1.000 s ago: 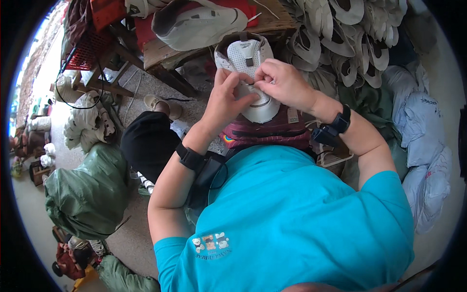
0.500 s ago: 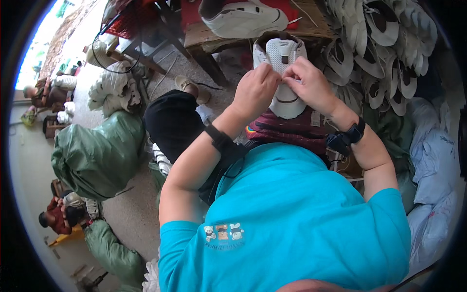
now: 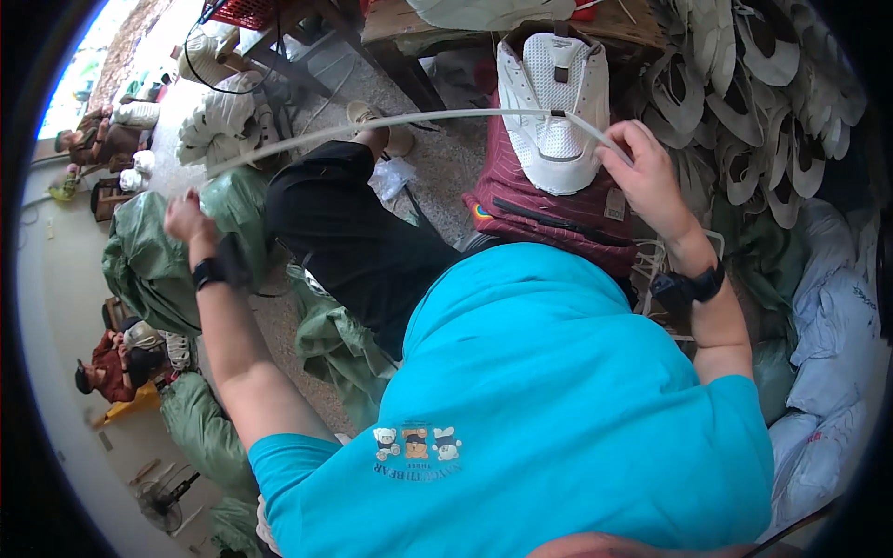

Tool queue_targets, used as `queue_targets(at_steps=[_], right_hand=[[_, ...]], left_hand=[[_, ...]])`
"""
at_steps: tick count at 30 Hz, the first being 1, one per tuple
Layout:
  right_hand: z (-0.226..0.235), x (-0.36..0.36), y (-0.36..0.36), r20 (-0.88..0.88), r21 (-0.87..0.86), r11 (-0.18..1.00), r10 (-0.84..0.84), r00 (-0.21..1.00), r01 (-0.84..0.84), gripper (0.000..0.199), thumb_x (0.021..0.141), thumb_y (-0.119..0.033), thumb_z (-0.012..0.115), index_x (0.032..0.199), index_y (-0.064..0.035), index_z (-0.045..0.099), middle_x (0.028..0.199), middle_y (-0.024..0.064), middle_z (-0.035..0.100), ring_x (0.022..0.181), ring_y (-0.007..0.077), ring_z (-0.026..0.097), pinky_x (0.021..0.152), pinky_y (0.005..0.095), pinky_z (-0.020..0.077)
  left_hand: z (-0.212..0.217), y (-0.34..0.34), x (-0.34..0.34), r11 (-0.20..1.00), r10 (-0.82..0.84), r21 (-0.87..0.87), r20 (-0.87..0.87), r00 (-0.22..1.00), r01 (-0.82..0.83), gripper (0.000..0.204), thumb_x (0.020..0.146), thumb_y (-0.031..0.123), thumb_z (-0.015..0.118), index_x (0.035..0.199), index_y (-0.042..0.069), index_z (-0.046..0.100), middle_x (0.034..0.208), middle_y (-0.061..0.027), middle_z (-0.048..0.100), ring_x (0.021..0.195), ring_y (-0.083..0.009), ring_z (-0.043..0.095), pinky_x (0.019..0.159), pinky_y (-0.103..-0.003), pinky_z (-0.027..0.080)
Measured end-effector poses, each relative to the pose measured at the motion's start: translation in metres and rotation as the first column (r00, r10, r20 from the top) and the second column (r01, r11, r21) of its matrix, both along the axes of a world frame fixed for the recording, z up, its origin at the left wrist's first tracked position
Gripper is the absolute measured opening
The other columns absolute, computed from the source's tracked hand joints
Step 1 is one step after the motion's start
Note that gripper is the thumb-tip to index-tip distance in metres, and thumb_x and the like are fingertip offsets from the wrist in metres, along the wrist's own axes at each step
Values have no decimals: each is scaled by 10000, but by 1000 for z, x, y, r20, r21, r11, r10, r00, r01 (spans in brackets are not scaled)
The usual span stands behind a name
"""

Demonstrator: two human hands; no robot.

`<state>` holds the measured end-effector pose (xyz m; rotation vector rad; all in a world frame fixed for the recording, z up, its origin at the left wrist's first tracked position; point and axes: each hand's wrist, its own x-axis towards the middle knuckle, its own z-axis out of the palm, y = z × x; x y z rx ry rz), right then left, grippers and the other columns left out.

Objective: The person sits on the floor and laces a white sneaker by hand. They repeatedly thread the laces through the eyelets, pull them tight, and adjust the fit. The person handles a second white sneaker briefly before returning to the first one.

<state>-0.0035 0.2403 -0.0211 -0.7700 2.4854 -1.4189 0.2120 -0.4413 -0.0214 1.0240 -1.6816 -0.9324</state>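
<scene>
A white shoe upper [image 3: 558, 153] lies toe toward me on a maroon striped cloth [image 3: 512, 191] over my lap. A white shoelace [image 3: 372, 126] passes through the lowest loop at the front of its tongue. One end stretches far out to the left, toward my left hand [image 3: 189, 219], which is closed at arm's length; the lace's tip there is blurred. My right hand [image 3: 646, 172] pinches the other, shorter end between thumb and fingers, just right of the upper's toe.
Stacked white shoe uppers [image 3: 744, 102] rise at the right, above pale blue sacks [image 3: 828, 298]. Ahead stands a wooden bench [image 3: 400, 37] bearing another white upper [image 3: 484, 11]. Green sacks [image 3: 149, 270] fill the left floor. Two people [image 3: 116, 363] sit farther left.
My hands were together over the upper; now they are far apart. My left hand has swung out left, drawing the lace long, while my right hand has moved slightly right and nearer.
</scene>
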Motion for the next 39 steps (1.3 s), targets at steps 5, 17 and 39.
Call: queue_targets(at_steps=[5, 17, 39], right_hand=[[-20, -4, 51, -113, 177, 984, 8, 994, 12, 133, 901, -128, 633, 965, -11, 627, 930, 131, 577, 798, 245, 598, 719, 345, 477], [-66, -28, 111, 846, -331, 698, -79, 527, 635, 243, 932, -68, 528, 1143, 29, 597, 1082, 173, 662, 961, 249, 675, 855, 355, 564], [-88, 4, 473, 942, -128, -273, -334, 31, 954, 193, 968, 26, 410, 1095, 19, 556, 738, 55, 539, 587, 159, 515, 523, 269, 439]], left_hand=[[8, -26, 60, 675, 160, 693, -473, 866, 254, 173, 995, 45, 398, 1018, -8, 561, 643, 7, 438, 480, -113, 326, 443, -266, 292], [27, 326, -151, 352, -790, 469, -315, 526, 810, 355, 995, 70, 541, 1333, -40, 531, 1086, -134, 704, 776, -108, 605, 734, -248, 510], [-3, 429, -172, -56, -855, 684, -409, 319, 728, 288, 1064, 303, 451, 990, 43, 551, 706, -48, 612, 477, -72, 494, 433, -195, 341]])
